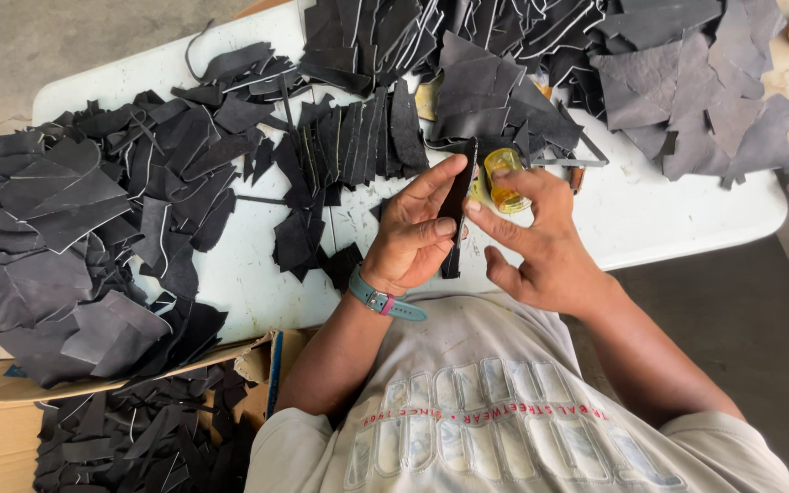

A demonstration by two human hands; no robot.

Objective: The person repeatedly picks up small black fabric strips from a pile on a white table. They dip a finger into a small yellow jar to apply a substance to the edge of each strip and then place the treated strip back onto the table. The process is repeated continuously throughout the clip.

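My left hand (417, 228) grips a long narrow strip of black leather (457, 203), held upright on its edge over the white table (668, 215). My right hand (536, 242) is beside it, with the forefinger pressed against the strip's edge. Just beyond the right hand's fingers stands a small clear jar with yellow liquid (502, 178). A teal watch strap (381, 299) is on the left wrist.
Heaps of cut black leather pieces (93, 210) cover the table's left side and far edge (541, 46). A cardboard box (11, 429) at the lower left holds more black pieces. A row of strips (358, 137) lies fanned out in front of the hands.
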